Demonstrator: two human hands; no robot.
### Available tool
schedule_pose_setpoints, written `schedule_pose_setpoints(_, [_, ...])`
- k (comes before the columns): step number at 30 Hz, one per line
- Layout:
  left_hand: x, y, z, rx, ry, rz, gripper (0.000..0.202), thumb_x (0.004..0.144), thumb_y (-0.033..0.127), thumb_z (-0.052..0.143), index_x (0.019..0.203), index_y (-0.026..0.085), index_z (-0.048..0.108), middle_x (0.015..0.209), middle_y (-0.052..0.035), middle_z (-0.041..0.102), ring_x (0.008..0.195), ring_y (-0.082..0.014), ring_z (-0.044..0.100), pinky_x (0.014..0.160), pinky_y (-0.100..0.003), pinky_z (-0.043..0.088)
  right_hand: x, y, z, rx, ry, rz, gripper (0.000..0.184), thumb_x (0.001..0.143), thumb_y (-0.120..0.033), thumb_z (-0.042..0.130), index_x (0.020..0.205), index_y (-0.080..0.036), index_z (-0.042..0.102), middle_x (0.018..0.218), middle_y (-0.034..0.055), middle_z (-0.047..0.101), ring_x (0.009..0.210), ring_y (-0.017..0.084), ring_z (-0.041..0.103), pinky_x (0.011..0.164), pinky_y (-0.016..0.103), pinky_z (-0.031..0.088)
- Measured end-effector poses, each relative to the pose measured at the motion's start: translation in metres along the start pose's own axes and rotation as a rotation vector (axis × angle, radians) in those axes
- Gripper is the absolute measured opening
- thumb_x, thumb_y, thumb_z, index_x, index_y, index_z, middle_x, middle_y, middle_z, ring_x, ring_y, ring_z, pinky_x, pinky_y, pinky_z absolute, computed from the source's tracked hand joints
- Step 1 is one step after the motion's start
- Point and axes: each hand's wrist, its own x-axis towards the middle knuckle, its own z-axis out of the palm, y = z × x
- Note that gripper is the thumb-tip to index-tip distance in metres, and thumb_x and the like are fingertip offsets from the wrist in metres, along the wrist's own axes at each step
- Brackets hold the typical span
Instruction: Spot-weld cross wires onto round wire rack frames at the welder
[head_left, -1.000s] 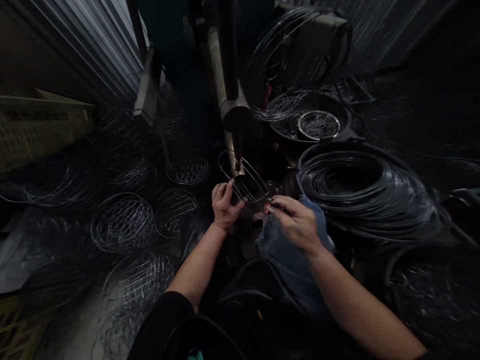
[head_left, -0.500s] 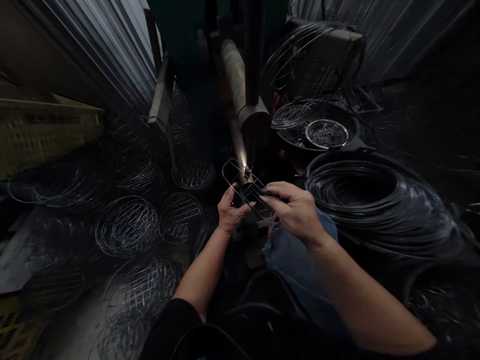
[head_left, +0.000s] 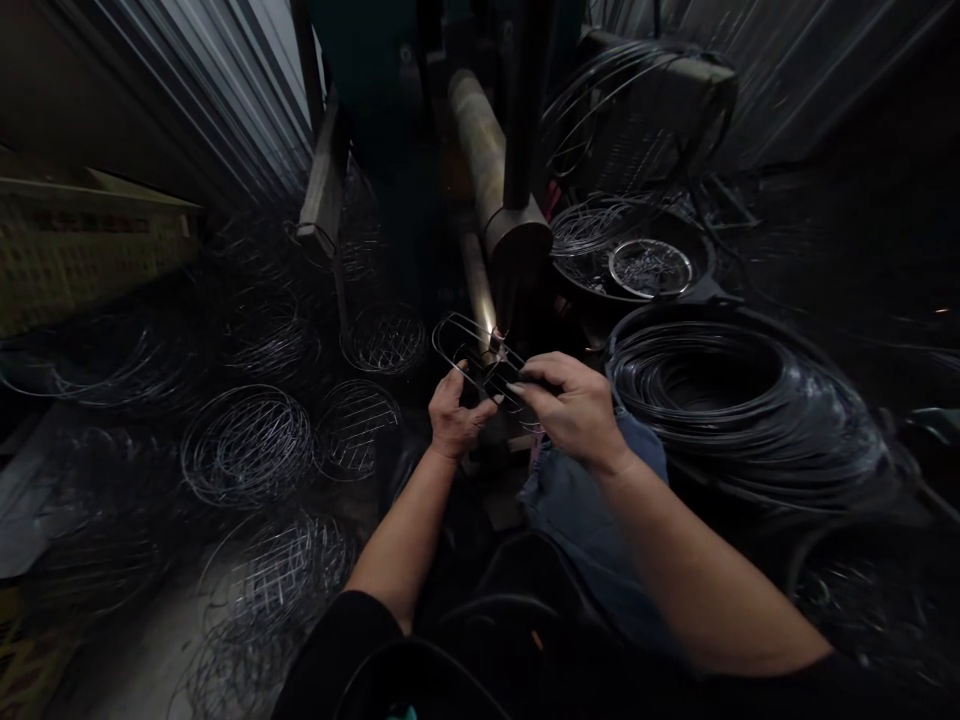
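My left hand (head_left: 456, 415) and my right hand (head_left: 571, 408) both grip a small oval wire frame (head_left: 469, 345) with several cross wires. The frame sits flat under the pointed tip of a welding machine's electrode (head_left: 504, 310), where a bright glow shows. My left hand's fingers curl round the frame's near edge. My right hand pinches its right side, fingers closed. A blue cloth (head_left: 581, 510) lies beneath my right wrist.
A large coil of dark wire (head_left: 720, 385) lies at the right. Behind it stands a dark basin (head_left: 694, 250) with a metal bowl (head_left: 649, 267) in it. Several round wire baskets (head_left: 247, 445) lie on the floor at the left. A yellow crate (head_left: 82, 250) stands far left.
The wire frame has gone from tilted to lying flat under the electrode tip, where a glow has appeared. My right hand has slid up over the frame.
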Motion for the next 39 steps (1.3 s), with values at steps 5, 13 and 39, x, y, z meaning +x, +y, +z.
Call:
schedule_pose_setpoints(5, [0.000, -0.001, -0.002, 0.062, 0.021, 0.050, 0.065, 0.070, 0.037, 0.078, 0.126, 0.012, 0.057, 0.117, -0.0154, 0.066, 0.109, -0.0276, 0.063, 0.096, -0.040, 0.051, 0.000, 0.004, -0.002, 0.032, -0.106, 0.076, 0.012, 0.072, -0.029, 0.073, 0.069, -0.018, 0.069, 0.075, 0.0031, 0.066, 0.069, 0.016, 0.062, 0.063, 0.029, 0.048])
schedule_pose_setpoints(13, [-0.001, 0.002, 0.002, -0.129, -0.030, -0.118, 0.068, 0.069, 0.040, 0.079, 0.128, 0.016, 0.055, 0.121, -0.0129, 0.063, 0.111, -0.0250, 0.062, 0.098, -0.039, 0.051, -0.008, 0.004, 0.007, -0.070, 0.073, -0.142, 0.013, 0.084, -0.017, 0.057, 0.079, -0.020, 0.069, 0.087, 0.0059, 0.071, 0.082, 0.017, 0.067, 0.076, 0.030, 0.053])
schedule_pose_setpoints(39, [0.002, 0.019, 0.020, -0.460, -0.094, -0.416, 0.068, 0.063, 0.032, 0.083, 0.125, 0.017, 0.058, 0.123, -0.0094, 0.062, 0.112, -0.0235, 0.061, 0.097, -0.036, 0.052, 0.019, -0.006, 0.009, -0.252, 0.065, -0.066, 0.018, 0.082, -0.017, 0.055, 0.073, -0.021, 0.070, 0.084, 0.0059, 0.072, 0.080, 0.019, 0.067, 0.077, 0.032, 0.052])
